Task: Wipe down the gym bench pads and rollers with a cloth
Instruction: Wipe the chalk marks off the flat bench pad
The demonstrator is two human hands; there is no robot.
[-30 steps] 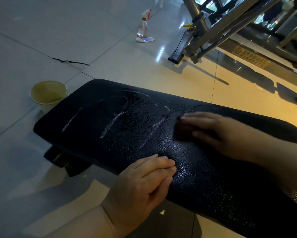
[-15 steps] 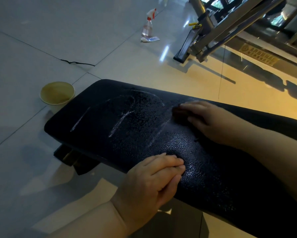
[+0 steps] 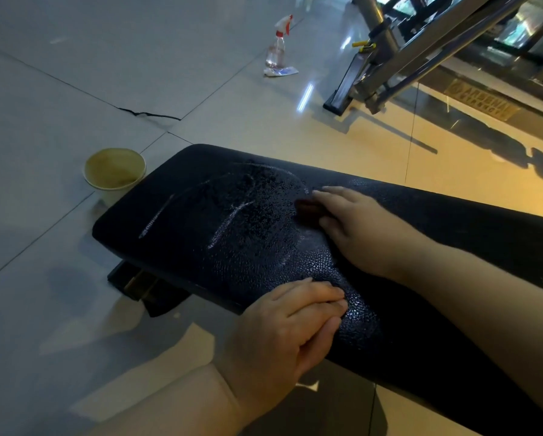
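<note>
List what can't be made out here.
Head view only.
Cloth: mostly under the right hand; only a dark edge shows.
Pad: near end cut off by the frame's right and bottom edges.
Bench base: mostly hidden under the pad.
Rollers: none in view.
Bottle: too small to read a label.

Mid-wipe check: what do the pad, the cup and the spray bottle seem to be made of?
Pad: probably black vinyl or faux leather; it has a pebbled grain and a wet sheen with streaks.
Cup: likely paper; it has a matte yellowish wall and a thin rim.
Spray bottle: clear plastic by its see-through body, with a red and white trigger head.
</note>
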